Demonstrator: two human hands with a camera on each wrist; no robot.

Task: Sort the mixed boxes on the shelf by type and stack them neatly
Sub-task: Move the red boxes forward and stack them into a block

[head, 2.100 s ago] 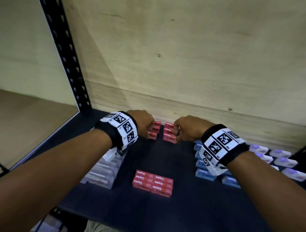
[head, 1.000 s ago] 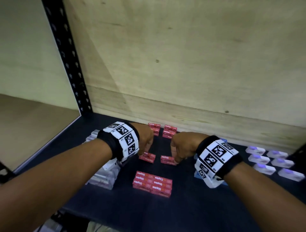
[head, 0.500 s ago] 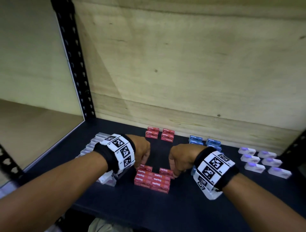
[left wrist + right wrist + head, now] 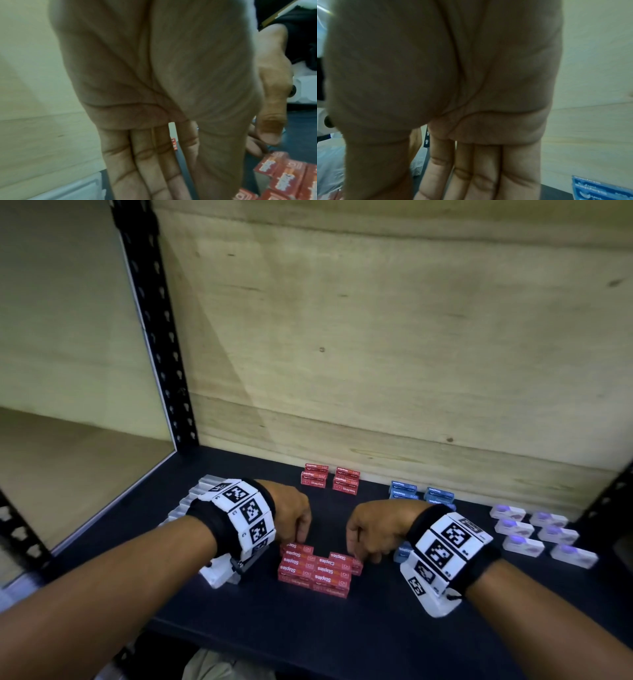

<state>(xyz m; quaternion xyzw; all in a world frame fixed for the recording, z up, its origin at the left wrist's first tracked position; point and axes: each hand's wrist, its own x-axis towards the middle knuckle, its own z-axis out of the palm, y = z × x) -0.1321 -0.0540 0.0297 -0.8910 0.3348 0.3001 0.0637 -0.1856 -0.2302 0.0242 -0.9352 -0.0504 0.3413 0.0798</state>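
A low stack of red staples boxes (image 4: 315,577) lies at the front middle of the dark shelf (image 4: 342,631). My left hand (image 4: 299,527) reaches down and holds a red box (image 4: 297,550) on the stack's left top. On the right top lies another red box (image 4: 342,557), which my right hand (image 4: 359,542) pinches. In both wrist views the fingers (image 4: 154,162) (image 4: 479,169) stretch down and their tips are cut off. The left wrist view shows the red stack (image 4: 283,175) under my right hand's thumb (image 4: 269,125).
Two short red stacks (image 4: 315,475) (image 4: 346,482) stand by the wooden back wall, with blue boxes (image 4: 421,493) to their right. White boxes with purple marks (image 4: 534,530) sit at far right. Clear boxes (image 4: 191,505) line the left, near a black upright (image 4: 154,320).
Both hands took a red box each from the rear stacks, drew them toward me and lowered them onto the front stack. My head has pulled back, so more of the shelf shows.
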